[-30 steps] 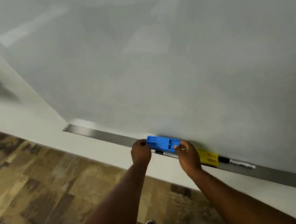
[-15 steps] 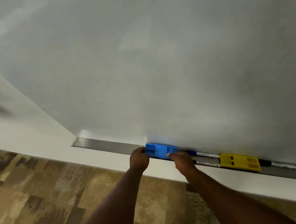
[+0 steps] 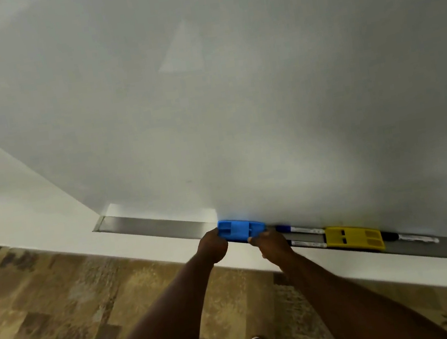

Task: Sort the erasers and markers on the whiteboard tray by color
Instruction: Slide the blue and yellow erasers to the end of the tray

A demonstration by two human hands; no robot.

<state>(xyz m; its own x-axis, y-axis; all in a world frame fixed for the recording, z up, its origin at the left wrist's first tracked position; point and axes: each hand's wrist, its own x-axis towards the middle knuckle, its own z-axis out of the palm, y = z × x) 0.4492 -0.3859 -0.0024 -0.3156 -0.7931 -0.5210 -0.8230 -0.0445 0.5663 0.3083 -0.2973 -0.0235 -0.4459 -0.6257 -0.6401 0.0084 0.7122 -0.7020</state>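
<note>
While both hands work the tray (image 3: 153, 228) at lower centre, left hand (image 3: 212, 247) and right hand (image 3: 272, 244) are clamped on opposite ends of the blue eraser (image 3: 240, 230). Blue marker (image 3: 286, 228) lies just right, yellow eraser (image 3: 354, 237) further right. Step looks like grouping blues; next probably needs the eraser set beside that marker.

White wall (image 3: 34, 215), brown patchwork floor (image 3: 65, 323)

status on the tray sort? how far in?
Early. Done: blue-capped marker already lies beside the blue plastic eraser. In hand: left hand and right hand grip that eraser's ends on the metal tray. Left: yellow plastic eraser, black-capped marker and another marker, cap hidden.
</note>
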